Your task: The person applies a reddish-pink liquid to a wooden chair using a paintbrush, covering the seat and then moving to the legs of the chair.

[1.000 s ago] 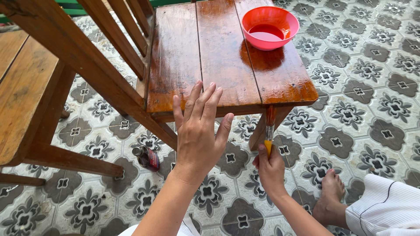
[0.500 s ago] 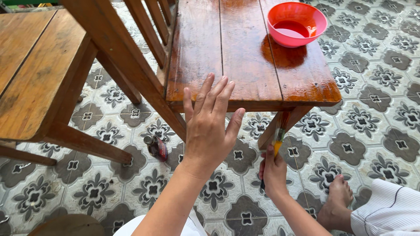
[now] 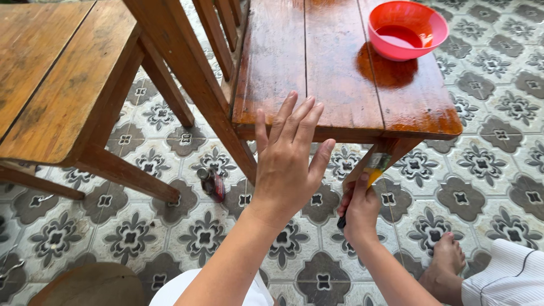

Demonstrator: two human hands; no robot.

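Observation:
My left hand (image 3: 289,161) is raised flat with its fingers spread, in front of the near edge of a glossy, wet-looking brown wooden chair seat (image 3: 317,73); whether it touches the edge I cannot tell. My right hand (image 3: 358,211) grips a yellow-handled paintbrush (image 3: 371,170). The bristles rest against the chair's front right leg (image 3: 391,150) just under the seat. A pink plastic bowl (image 3: 406,28) with reddish-brown liquid stands on the far right of the seat.
An unvarnished wooden chair (image 3: 56,85) stands at the left. A small dark bottle (image 3: 212,182) lies on the patterned tile floor (image 3: 481,170) under the seat. My bare foot (image 3: 447,260) and white clothing show at the lower right.
The view has shifted, so everything sits further right in frame. My right hand has tilted the brush from upright to slanted against the leg. My left hand keeps its spread pose.

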